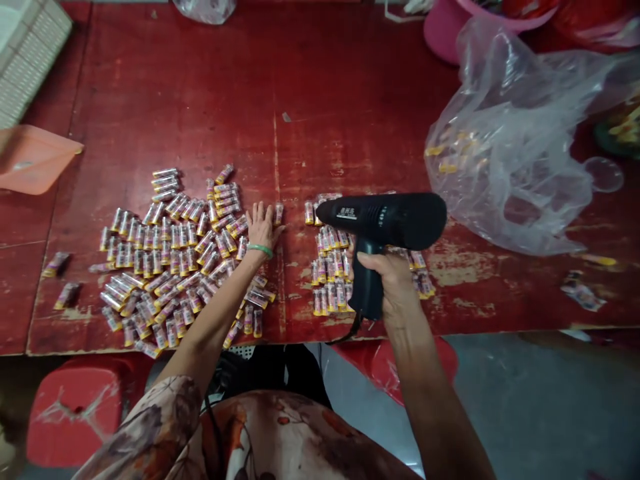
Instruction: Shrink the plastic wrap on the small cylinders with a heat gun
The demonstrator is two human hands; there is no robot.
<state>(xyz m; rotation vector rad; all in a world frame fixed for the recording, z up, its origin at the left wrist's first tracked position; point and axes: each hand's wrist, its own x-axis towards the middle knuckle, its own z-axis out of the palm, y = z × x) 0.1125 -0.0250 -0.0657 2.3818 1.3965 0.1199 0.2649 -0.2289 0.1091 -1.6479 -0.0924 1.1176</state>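
My right hand (390,273) grips the handle of a black hair dryer (385,217), its nozzle pointing left over rows of small wrapped cylinders (330,267) with yellow ends. The dryer hides part of those rows. My left hand (261,228), with a green bangle at the wrist, lies fingers spread at the right side of a larger group of the same cylinders (170,247). A single cylinder (279,213) lies just right of its fingers. Whether the left fingertips touch any piece, I cannot tell.
A clear plastic bag (520,147) with yellow-ended pieces lies at the right, near a pink basin (445,30). An orange tray (40,160) and a white basket (33,57) are at the left. Red stools (75,410) stand below the red table's (200,87) front edge.
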